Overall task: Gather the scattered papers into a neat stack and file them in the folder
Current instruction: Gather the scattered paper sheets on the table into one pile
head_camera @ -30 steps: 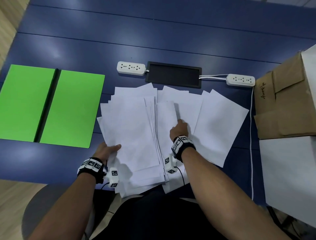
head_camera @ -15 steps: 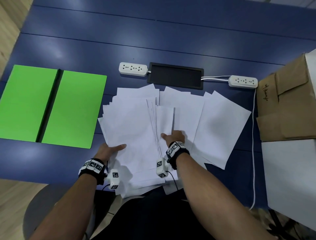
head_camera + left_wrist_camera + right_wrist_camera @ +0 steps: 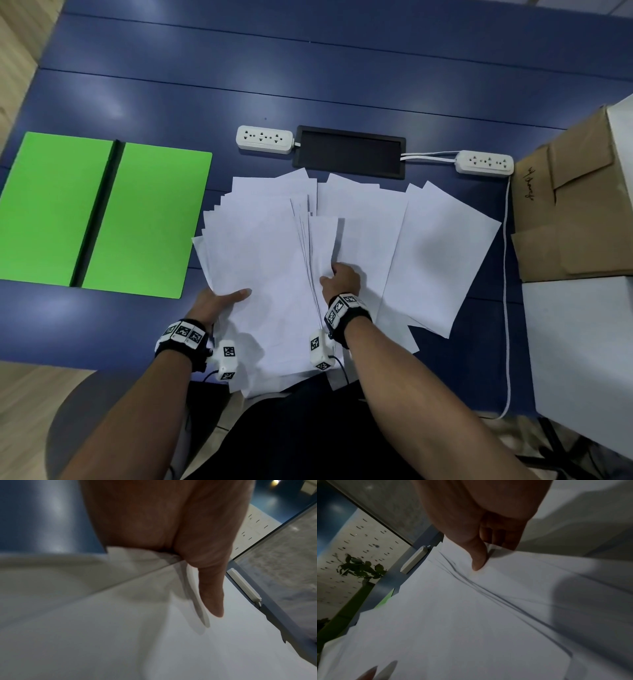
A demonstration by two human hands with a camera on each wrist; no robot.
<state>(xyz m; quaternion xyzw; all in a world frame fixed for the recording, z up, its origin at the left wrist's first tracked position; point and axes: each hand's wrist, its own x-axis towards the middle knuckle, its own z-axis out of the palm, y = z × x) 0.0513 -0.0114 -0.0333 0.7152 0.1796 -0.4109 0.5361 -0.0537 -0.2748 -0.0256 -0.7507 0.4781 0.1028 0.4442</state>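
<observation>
Several white papers [image 3: 260, 260] lie fanned across the blue table [image 3: 308, 85], overlapping and askew. My left hand [image 3: 224, 299] grips the left pile at its near left edge, thumb [image 3: 212, 588] on top of the top sheet [image 3: 137, 628] and fingers hidden beneath. My right hand [image 3: 339, 277] pinches the near part of a middle sheet [image 3: 323, 240], thumb [image 3: 477, 559] pressed on the paper [image 3: 479, 615] and fingers curled behind it. The green folder [image 3: 147, 219] lies open flat at the left, apart from the papers.
Two white power strips [image 3: 265, 138] [image 3: 484, 162] and a black panel [image 3: 349, 150] sit just beyond the papers, with a white cable [image 3: 507, 274] running down the right. A cardboard box [image 3: 575, 212] and a white box [image 3: 582, 349] stand at the right edge.
My right hand has drawn back toward me and slightly left, sliding the middle sheet closer to the left pile. My left hand has kept its hold in nearly the same place.
</observation>
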